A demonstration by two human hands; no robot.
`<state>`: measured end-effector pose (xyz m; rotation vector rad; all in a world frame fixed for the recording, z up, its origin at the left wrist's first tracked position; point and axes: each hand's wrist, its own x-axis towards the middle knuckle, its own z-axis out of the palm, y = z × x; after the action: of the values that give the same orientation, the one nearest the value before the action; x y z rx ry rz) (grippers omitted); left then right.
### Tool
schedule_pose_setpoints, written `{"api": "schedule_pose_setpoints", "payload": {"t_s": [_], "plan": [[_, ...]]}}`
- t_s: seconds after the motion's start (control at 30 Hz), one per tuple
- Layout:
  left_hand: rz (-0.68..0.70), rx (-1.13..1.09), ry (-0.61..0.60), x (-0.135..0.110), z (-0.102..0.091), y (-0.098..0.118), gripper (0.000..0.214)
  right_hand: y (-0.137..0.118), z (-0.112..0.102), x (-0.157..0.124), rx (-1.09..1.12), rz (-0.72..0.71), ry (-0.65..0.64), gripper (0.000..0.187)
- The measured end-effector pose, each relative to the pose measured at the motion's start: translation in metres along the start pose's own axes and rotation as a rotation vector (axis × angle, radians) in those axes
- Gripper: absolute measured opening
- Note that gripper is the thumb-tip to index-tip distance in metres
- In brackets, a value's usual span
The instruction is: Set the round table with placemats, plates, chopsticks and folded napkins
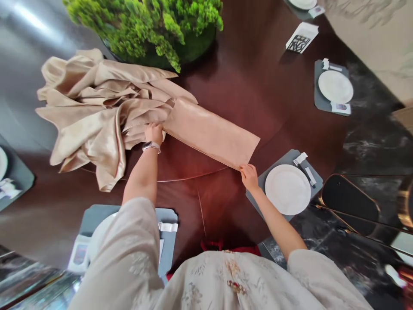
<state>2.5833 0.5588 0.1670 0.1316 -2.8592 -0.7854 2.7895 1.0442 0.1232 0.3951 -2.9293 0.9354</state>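
Observation:
A folded beige napkin [211,133] lies stretched flat as a long strip on the dark round table [258,86]. My left hand [153,132], with a watch on the wrist, is closed on the strip's far end, right beside a heap of loose beige napkins [93,107]. My right hand [249,176] pinches the near corner of the same strip, close to a white plate [288,188] on a grey placemat [284,158].
A green plant centrepiece [151,26] stands at the table's middle, behind the heap. More place settings with white plates [335,86] sit around the edge, one [167,215] right below my left arm. A card holder [301,38] stands at the far right. A chair back [350,198] is at the right.

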Motion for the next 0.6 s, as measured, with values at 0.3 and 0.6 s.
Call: {"api": "schedule_pose_setpoints", "payload": {"t_s": [0.3,0.6], "plan": [[0.727,-0.149,-0.690,-0.236,0.039,0.135,0.036,-0.099,0.057,-0.050,0.152,-0.087,-0.145,0.032],[-0.373,-0.468,-0.082,-0.335,0.025,0.112,0.033,-0.065,0.041,-0.043,0.104,0.184,-0.071,0.019]]}}
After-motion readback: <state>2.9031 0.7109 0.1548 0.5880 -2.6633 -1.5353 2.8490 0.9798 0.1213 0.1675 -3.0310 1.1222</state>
